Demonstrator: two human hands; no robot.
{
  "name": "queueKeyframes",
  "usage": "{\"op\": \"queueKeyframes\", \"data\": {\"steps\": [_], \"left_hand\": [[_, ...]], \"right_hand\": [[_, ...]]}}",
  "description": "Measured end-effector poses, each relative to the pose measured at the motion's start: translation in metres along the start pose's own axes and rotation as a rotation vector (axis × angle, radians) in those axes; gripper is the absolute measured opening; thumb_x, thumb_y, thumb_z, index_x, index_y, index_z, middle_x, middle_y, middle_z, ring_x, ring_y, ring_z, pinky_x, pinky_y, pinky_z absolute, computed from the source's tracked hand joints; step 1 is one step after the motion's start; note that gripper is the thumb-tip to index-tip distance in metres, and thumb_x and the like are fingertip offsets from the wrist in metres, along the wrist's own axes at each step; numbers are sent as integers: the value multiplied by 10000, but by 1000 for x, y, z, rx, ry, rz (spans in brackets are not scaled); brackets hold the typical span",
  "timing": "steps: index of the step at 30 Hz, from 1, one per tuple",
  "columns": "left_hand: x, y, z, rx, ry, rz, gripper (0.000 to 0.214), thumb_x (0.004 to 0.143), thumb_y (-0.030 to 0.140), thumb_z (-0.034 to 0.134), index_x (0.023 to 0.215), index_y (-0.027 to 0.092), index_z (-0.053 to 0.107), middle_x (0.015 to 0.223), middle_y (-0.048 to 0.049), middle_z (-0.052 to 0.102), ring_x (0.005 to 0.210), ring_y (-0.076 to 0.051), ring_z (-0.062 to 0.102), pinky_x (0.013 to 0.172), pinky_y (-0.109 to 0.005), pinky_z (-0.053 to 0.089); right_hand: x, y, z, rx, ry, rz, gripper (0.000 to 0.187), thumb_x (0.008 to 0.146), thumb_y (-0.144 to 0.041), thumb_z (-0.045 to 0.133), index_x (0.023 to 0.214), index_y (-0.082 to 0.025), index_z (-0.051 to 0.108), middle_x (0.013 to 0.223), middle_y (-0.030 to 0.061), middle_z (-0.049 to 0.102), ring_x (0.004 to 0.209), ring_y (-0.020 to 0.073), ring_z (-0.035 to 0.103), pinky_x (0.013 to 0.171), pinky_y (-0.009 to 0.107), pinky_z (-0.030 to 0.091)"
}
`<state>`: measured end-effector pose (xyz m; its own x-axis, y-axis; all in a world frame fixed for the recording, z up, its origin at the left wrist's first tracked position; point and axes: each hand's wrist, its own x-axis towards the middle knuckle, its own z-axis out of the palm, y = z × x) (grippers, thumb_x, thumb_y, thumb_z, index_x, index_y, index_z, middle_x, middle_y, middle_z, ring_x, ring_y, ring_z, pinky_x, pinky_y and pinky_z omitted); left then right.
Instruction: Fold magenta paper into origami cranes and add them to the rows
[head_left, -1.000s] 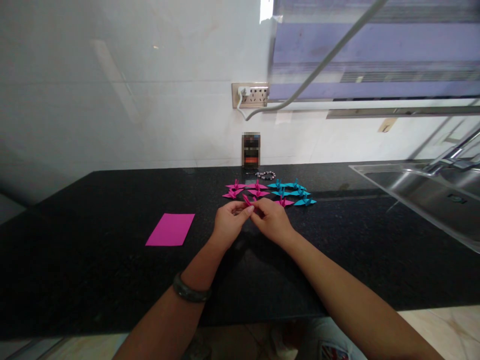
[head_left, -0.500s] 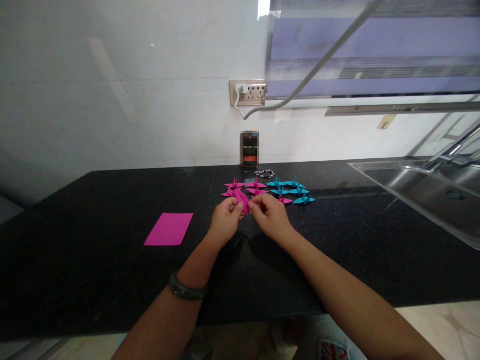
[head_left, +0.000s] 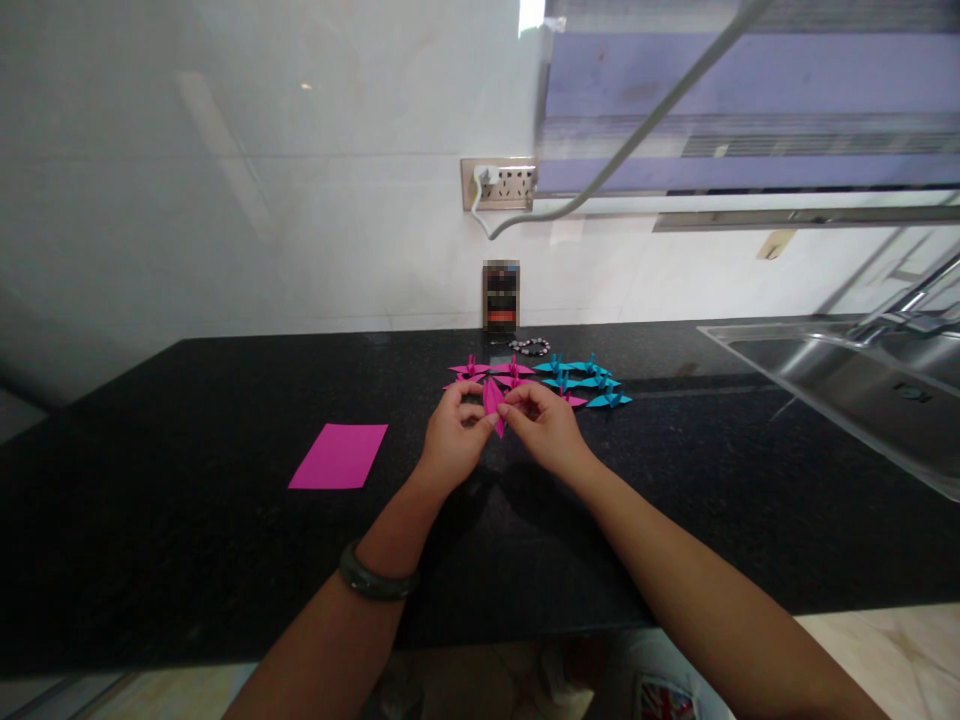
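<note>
A piece of folded pink origami paper (head_left: 493,404), narrow and pointed, is held above the counter between my two hands. My left hand (head_left: 456,432) pinches it from the left with thumb and fingers. From the right, the thumb and forefinger of my right hand (head_left: 546,430) grip its lower part. Just behind my hands stand several folded pink paper cranes (head_left: 514,369) and several blue paper cranes (head_left: 600,381), partly hidden by my fingers. A flat pink sheet of paper (head_left: 339,457) lies to the left of my left hand.
The black countertop (head_left: 225,560) runs to the tiled wall. A phone-like dark object (head_left: 501,297), blurred out, leans there, with a beaded bracelet (head_left: 531,347) beside it. On the right is a steel sink (head_left: 885,400) with a faucet (head_left: 911,305). A cable (head_left: 622,150) hangs from the wall socket (head_left: 517,186).
The folded pink paper has turned more upright and shifted slightly right between my fingers. My left fingers have opened out a little around it. The cranes and flat sheet stay put.
</note>
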<state>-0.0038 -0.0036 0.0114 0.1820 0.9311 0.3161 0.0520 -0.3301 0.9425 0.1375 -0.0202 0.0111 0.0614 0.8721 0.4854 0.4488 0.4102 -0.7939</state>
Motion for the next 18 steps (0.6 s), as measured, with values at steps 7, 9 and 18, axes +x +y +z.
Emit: {"op": "queueKeyframes", "data": {"steps": [7, 9, 18], "left_hand": [[-2, 3, 0, -53, -44, -17, 377, 637, 248, 656, 962, 203, 471, 548, 68, 542, 477, -82, 536, 509, -187, 403], [-2, 5, -1, -118, -94, -43, 371, 644, 256, 655, 950, 200, 453, 528, 74, 536, 469, -83, 538, 506, -190, 414], [0, 9, -4, -292, -216, -178, 294, 645, 253, 672, 852, 148, 492, 541, 36, 568, 485, -82, 550, 540, -220, 475]], "right_hand": [[6, 5, -4, 247, -133, 67, 145, 686, -278, 621, 747, -168, 551, 613, -29, 510, 522, 87, 446, 497, 220, 377], [7, 4, -7, 339, -194, 89, 170, 678, -296, 638, 736, -170, 541, 601, -36, 510, 498, 81, 451, 485, 222, 391], [8, 4, -16, 537, -350, 144, 211, 675, -311, 664, 802, -171, 569, 624, -28, 554, 534, 83, 514, 499, 226, 461]]}}
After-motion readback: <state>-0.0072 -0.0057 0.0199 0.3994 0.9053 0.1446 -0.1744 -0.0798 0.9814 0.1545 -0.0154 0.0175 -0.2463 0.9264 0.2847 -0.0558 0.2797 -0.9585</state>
